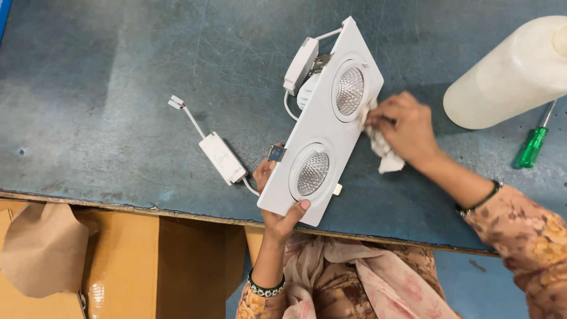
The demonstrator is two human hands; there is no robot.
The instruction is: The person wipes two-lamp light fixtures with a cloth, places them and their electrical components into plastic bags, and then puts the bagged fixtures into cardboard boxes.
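A white rectangular light fitting (pixel 326 127) with two round recessed lamps is held tilted above the blue-grey workbench (pixel 106 88). My left hand (pixel 277 210) grips its near end from below, thumb on the front face. My right hand (pixel 404 127) presses a crumpled white cloth (pixel 381 147) against the fitting's right edge beside the upper lamp. A thin white cable runs from the fitting to a small white driver box (pixel 222 158) lying on the bench, ending in a little white connector (pixel 176 102).
A large white plastic bottle (pixel 514 74) lies at the right, with a green-handled screwdriver (pixel 531 146) below it. Cardboard boxes with brown paper (pixel 53 254) sit under the bench's front edge at the lower left.
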